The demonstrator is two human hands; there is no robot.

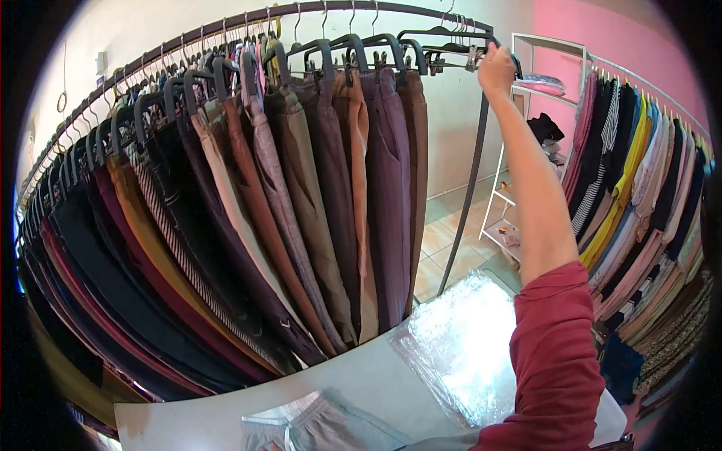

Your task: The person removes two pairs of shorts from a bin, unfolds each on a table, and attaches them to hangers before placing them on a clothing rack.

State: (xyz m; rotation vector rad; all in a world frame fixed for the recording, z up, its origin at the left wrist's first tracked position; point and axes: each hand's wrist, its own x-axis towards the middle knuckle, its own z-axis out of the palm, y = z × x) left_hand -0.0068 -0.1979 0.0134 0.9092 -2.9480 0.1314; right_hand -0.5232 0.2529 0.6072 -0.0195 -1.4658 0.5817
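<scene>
My right hand [497, 71] is raised to the right end of the clothes rail, its fingers closed on a black clip hanger [444, 33] with metal clips. No garment hangs from that hanger. Just left of it, a row of trousers [387, 195] in purple, brown, tan and dark colours hangs from similar hangers on the dark rail [259, 13]. A red sleeve [553, 361] covers my upper arm. My left hand is out of view. Below, grey drawstring shorts [323, 425] lie on a pale table [188, 425].
A shiny clear plastic package [466, 346] lies on the table's right side. Behind my arm stands a white metal shelf [549, 45] with folded items. A second rack of hanging clothes [639, 188] lines the pink wall. The rail's dark post [468, 203] slants down to the floor.
</scene>
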